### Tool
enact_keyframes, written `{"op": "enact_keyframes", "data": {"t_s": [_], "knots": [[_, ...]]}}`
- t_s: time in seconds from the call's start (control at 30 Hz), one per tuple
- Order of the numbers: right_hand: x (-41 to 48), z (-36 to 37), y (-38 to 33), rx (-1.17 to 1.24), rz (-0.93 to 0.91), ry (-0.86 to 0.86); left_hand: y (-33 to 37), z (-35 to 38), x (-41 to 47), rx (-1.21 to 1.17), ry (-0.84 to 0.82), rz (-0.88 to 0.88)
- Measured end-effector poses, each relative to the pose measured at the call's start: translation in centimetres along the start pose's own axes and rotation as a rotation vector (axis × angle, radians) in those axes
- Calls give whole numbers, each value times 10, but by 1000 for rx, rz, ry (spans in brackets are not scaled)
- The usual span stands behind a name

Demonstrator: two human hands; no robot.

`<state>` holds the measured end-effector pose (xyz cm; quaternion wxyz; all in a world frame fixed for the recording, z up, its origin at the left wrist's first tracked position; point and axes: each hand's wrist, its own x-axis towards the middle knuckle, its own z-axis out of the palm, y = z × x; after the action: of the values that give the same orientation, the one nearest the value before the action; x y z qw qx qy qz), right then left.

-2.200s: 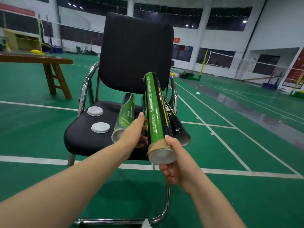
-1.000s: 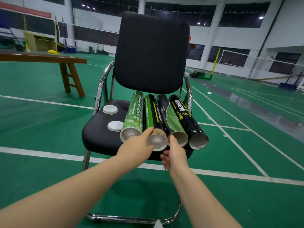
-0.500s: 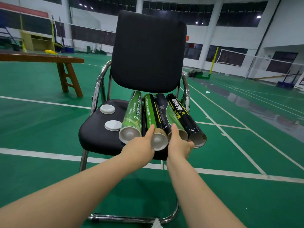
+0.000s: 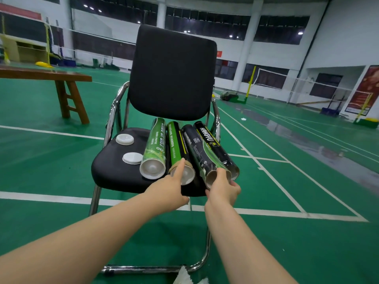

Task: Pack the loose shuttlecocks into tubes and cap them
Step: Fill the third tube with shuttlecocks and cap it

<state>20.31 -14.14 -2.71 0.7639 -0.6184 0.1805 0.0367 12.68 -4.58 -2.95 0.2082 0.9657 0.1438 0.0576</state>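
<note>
Bench: a brown wooden bench (image 4: 61, 76) stands on the far left of the green court floor (image 4: 41, 165).
Chair: a black padded chair with a chrome tube frame (image 4: 172, 74) faces the camera in the middle; everything below lies on its seat.
Caps: two white round plastic caps (image 4: 124, 139) (image 4: 132, 158) lie flat on the left part of the seat, one farther and one nearer, just apart from each other.
First tube: a light green cardboard shuttlecock tube (image 4: 154, 144) lies leftmost in a row of four, with a white cap in its near end.
Second tube: a green-and-black striped tube (image 4: 175, 144) lies against the first, its near end capped in white with a brown band.
Left hand: the left hand (image 4: 168, 191) reaches from the near side, forefinger straight and its tip resting on the second tube's near end; its other fingers are hidden.
Third tube: a black tube with a green swirl (image 4: 196, 150) lies next in the row, its near end open and showing bare cardboard.
Right hand: the right hand (image 4: 223, 187) has its fingers curled round the near end of the third tube, gripping it.
Fourth tube: a black tube lettered HANGYU (image 4: 213, 144) lies rightmost, touching the third tube, its near end beside the right hand.
Feathers: a white feathered scrap (image 4: 184, 277) shows at the near edge, cut off by the frame.
Post: a yellow net post (image 4: 250, 85) stands far right.
</note>
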Motion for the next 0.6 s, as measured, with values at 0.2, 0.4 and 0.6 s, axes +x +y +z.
{"op": "enact_keyframes", "data": {"t_s": [0.2, 0.4, 0.6], "knots": [[-25, -29, -2, 37, 50, -54, 35, -6, -21, 88, 14, 79], [-48, -56, -12, 189, 222, -82, 49, -8, -49, 104, -36, 131], [-75, -75, -17, 186, 246, -65, 63, -21, -80, 174, -65, 177]]}}
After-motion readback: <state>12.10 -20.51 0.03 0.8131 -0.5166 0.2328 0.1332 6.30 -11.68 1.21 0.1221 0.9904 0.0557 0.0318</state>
